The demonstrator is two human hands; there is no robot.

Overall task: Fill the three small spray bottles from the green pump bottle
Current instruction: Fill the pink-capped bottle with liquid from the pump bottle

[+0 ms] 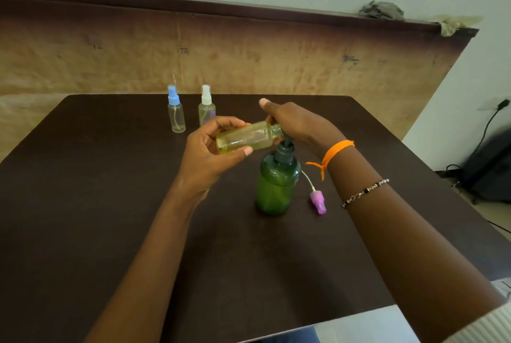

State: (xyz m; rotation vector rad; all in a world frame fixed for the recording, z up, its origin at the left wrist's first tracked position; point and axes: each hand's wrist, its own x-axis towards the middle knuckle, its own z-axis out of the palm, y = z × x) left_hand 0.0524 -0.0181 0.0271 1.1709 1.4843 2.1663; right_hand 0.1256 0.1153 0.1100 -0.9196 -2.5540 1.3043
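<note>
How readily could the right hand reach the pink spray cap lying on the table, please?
Probably readily: the pink spray cap lies uncovered beside the green pump bottle, just under the right hand's wrist, though that hand is pressing the pump.

No legible text or labels anywhere

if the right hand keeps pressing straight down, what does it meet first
The dark pump head of the green plastic pump bottle sits directly under the right hand, seemingly already touching it; contact is partly hidden.
</note>
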